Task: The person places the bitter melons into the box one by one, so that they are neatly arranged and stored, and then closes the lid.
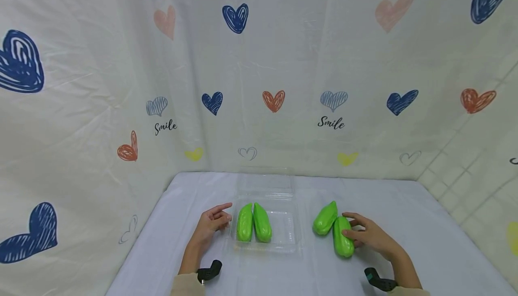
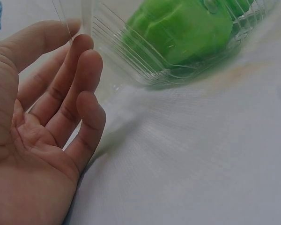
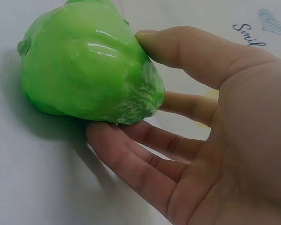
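A clear plastic box (image 1: 284, 247) with its lid (image 1: 265, 183) folded back lies on the table. Inside, on its left side, two glossy green elongated vegetables (image 1: 244, 224) sit side by side. My left hand (image 1: 213, 223) is at the box's left edge, its fingers loosely bent, as the left wrist view (image 2: 51, 93) also shows. To the right of the box, my right hand (image 1: 372, 235) holds another green vegetable (image 1: 343, 241) between thumb and fingers. In the right wrist view the thumb touches one side of this vegetable (image 3: 89, 65), and fingers are under the other.
One more green vegetable (image 1: 325, 218) lies just left of the held one, beside it. The table (image 1: 315, 278) has a white cloth. Behind it hangs a white curtain (image 1: 299, 62) with printed hearts. Black wrist devices (image 1: 209, 271) are on both wrists.
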The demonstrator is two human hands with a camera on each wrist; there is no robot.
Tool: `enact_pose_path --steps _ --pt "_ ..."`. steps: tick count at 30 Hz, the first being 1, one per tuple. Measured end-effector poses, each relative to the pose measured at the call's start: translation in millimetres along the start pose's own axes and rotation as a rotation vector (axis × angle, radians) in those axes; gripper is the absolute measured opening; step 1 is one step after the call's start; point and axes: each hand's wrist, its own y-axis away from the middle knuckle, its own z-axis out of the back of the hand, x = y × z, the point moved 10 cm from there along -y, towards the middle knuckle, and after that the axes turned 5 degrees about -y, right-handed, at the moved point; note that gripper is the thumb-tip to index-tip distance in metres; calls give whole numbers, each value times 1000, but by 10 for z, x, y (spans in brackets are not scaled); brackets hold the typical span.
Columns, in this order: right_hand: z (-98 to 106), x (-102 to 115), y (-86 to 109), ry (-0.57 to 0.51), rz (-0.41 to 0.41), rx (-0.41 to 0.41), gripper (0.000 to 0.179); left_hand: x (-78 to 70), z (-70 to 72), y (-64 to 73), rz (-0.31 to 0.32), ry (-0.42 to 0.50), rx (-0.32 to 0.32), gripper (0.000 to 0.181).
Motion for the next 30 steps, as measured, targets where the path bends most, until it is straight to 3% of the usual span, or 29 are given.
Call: enact_pose_path --steps 30 --pt "124 182 73 6 57 -42 79 -28 0 18 0 -4 -12 58"
